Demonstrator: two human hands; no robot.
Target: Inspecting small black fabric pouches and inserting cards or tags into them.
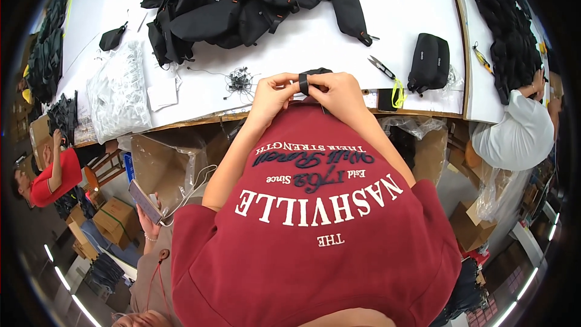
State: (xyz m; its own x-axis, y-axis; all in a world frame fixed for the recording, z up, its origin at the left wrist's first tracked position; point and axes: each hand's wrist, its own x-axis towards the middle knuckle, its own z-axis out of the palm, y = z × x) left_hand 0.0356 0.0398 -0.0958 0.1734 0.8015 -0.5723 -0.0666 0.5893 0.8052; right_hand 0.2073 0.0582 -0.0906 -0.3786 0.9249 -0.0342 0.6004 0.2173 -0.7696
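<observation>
At the table's near edge, my left hand (275, 95) and my right hand (339, 92) meet in front of my body. Between them a short black strap (304, 83) stands upright, its flat face toward me. The fingertips of both hands are pinched on it, one hand from each side. Just beyond the fingers shows the top of a black fabric piece (319, 71); most of it is hidden by my hands. A tangle of small black cord pieces (239, 81) lies left of my left hand. To the right of my right hand are thread snips (382, 67) with a yellow cord.
A heap of black bags (236, 15) covers the far middle of the white table (387, 12). Two black pouches (350, 13) (428, 60) lie to the right. A clear bag of white pieces (119, 94) sits left. Beside me, a person holds a phone (145, 201); others work at both sides.
</observation>
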